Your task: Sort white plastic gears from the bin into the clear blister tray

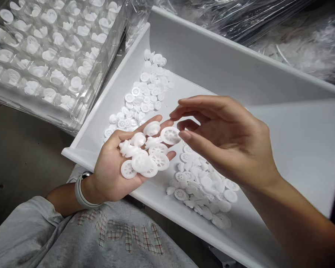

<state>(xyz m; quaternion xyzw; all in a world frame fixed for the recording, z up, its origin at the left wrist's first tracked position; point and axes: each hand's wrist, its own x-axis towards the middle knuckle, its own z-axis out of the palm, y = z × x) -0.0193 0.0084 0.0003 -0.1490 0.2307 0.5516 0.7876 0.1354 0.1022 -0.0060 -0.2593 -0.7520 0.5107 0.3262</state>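
Observation:
My left hand [111, 171] is palm up with fingers slightly curled, cradling a small heap of white plastic pieces [141, 162]. Among them are spoked wheels and rounded, knobbly shapes. From the right, my right hand [226, 130] reaches over, thumb and a curled fingertip at the edge of one spoked white wheel [170, 135] above the left fingers. Its other fingers stretch out loosely. Both hands are over a large light-grey tray [284, 137]. Inside the tray, one pile of small white wheels [145, 93] lies on the far left, and a pile of mixed white pieces [203, 186] lies nearer me.
At the upper left stands a clear compartmented plastic tray [95, 80], its pockets holding white pieces. Crumpled clear plastic film [240, 18] lies beyond the grey tray's raised back wall. Dark floor [22, 160] shows on the left.

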